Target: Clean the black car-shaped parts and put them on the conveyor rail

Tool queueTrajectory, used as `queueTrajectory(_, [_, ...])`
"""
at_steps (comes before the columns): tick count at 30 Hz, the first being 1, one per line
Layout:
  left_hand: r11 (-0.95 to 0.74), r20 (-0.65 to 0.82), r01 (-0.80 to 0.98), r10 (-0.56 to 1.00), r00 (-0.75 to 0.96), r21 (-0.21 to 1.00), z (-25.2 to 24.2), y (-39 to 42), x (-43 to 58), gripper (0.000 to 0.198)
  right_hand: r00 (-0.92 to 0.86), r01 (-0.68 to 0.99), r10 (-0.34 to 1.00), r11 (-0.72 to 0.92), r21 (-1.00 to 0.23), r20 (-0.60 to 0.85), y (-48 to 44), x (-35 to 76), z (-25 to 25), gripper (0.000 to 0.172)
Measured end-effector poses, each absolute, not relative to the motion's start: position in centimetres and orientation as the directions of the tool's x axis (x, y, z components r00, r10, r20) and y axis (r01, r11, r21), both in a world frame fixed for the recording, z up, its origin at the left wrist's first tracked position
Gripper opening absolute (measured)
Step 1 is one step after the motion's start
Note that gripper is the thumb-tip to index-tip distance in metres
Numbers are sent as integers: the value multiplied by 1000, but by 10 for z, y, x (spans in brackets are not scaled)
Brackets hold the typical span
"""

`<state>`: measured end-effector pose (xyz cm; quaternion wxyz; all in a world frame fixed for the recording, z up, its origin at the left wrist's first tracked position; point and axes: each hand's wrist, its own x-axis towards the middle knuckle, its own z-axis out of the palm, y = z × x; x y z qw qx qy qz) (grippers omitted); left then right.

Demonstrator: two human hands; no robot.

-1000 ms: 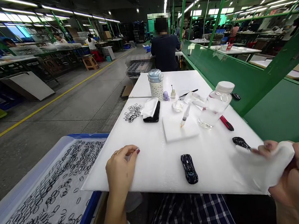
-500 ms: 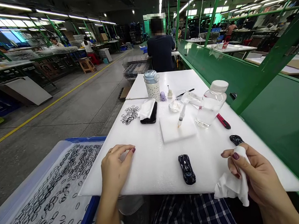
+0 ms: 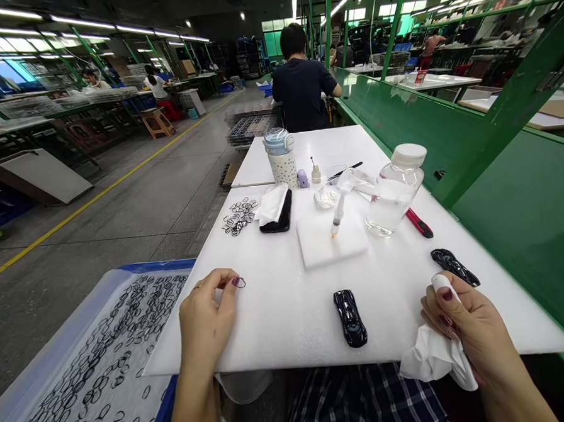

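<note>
My left hand [image 3: 207, 319] rests on the near left of the white board [image 3: 292, 311] and pinches a small dark ring [image 3: 240, 282] between thumb and fingertips. My right hand [image 3: 462, 321] is closed on a crumpled white cloth [image 3: 436, 357] at the board's near right edge. A glossy black toy car [image 3: 350, 317] lies on the board between my hands. A second black car [image 3: 454, 266] lies just beyond my right hand.
A blue tray [image 3: 168, 393] of several dark rings sits at lower left. On the board are a ring pile [image 3: 237, 214], phone [image 3: 277, 219], white pad [image 3: 331, 240] with syringe [image 3: 337, 214], clear bottle [image 3: 392, 192], red knife [image 3: 419, 223], cup [image 3: 280, 158]. A person [image 3: 302, 84] sits ahead. A green wall runs along the right.
My right hand has drawn in from the far right and bunched the cloth over a fingertip. My left hand has lifted its pinch slightly, showing the ring. The camera has tilted.
</note>
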<state>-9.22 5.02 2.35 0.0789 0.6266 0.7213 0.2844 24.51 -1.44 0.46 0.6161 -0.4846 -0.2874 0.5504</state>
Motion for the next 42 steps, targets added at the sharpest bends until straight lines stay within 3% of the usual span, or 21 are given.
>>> queueTrajectory(4, [73, 217, 861, 954, -208, 504, 24, 53, -95, 18, 247, -372, 950, -90, -924, -191, -16, 247, 4, 34])
queueTrajectory(8, [36, 227, 819, 953, -200, 573, 30, 49, -90, 15, 241, -361, 950, -103, -927, -199, -17, 246, 6, 30])
queueTrajectory(11, [-92, 175, 806, 985, -14, 585, 31, 41, -75, 17, 248, -366, 951, -83, -927, -183, -17, 246, 7, 28])
queueTrajectory(14, [-272, 180, 821, 961, 208, 503, 24, 35, -58, 20, 231, -390, 958, -69, -918, -170, -16, 246, 7, 28])
queueTrajectory(20, [-376, 309, 861, 910, 276, 341, 13, 36, -53, 22, 201, -371, 963, -93, -924, -177, -19, 246, 4, 28])
queueTrajectory(23, [-394, 237, 869, 913, 332, 298, 20, 38, -56, 23, 160, -191, 971, -144, -971, -176, -20, 244, 5, 27])
queueTrajectory(28, [-344, 94, 904, 939, 331, 255, 32, 42, -54, 23, -86, 327, 988, -90, -941, -125, -21, 227, 9, 23])
queueTrajectory(31, [-310, 113, 892, 951, 289, 329, 31, 43, -54, 21, -186, 449, 975, -27, -893, -123, -20, 217, 13, 21])
queueTrajectory(33, [-266, 155, 849, 963, 219, 457, 28, 40, -54, 15, -201, 439, 972, -22, -898, -122, -19, 214, 13, 22])
queueTrajectory(36, [-182, 180, 656, 981, 71, 732, 24, 30, -45, 14, -147, 324, 982, -68, -944, -121, -19, 215, 9, 25])
queueTrajectory(39, [-26, 18, 213, 999, 38, 977, 22, 17, -22, 13, -26, 201, 997, -71, -977, -78, -21, 220, 4, 26])
queueTrajectory(40, [50, -52, 20, 996, 78, 999, 22, 14, -13, 12, 7, 183, 998, -64, -981, -64, -22, 221, 2, 26])
queueTrajectory(42, [211, -147, -341, 968, 205, 916, 20, 8, 6, 14, 59, 164, 997, -62, -984, -53, -24, 223, -1, 28])
